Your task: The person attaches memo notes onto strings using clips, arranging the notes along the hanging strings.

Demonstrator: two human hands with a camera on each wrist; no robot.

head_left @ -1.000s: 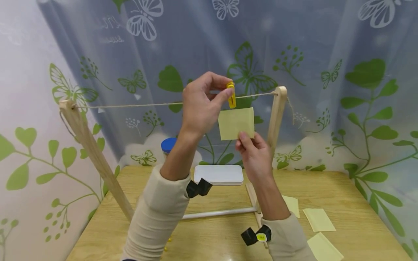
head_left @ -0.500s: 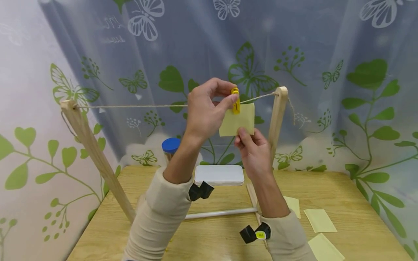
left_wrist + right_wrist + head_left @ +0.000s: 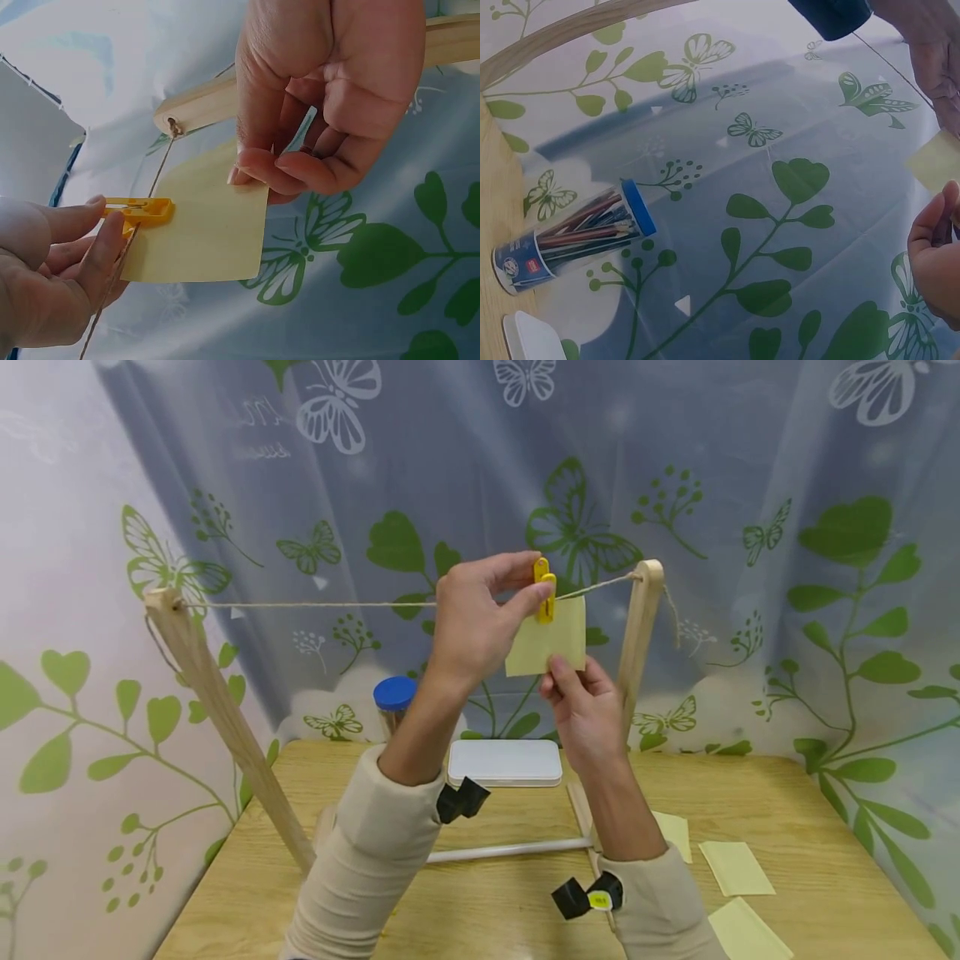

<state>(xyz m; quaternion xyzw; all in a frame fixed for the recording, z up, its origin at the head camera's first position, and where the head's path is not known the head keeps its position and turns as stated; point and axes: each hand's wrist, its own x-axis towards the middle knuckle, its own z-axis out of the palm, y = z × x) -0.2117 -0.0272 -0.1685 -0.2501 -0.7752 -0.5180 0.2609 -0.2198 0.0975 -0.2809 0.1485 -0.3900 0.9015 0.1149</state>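
Note:
My left hand [image 3: 480, 614] pinches a yellow clothespin [image 3: 546, 602] at the string [image 3: 322, 604], between thumb and fingers. A square yellow sticky note [image 3: 555, 643] stands with its top edge at the string, and the clothespin overlaps that edge. From below, my right hand [image 3: 588, 710] pinches the note's lower part with the thumb in front. The left wrist view shows the clothespin [image 3: 146, 210] lying across string and note [image 3: 210, 232], its far end over the paper. Whether its legs bite on both cannot be told.
Wooden posts [image 3: 232, 735] [image 3: 639, 635] hold the string. A white rod [image 3: 510, 850] crosses low between them. Behind stand a white case [image 3: 505, 762] and a blue-lidded jar [image 3: 395, 693] of pencils. Several yellow notes [image 3: 737, 868] lie at right on the table [image 3: 817, 827].
My left hand has come down and slightly right, bringing the clothespin from above the note onto its top edge. The note has risen slightly to the string in my right hand.

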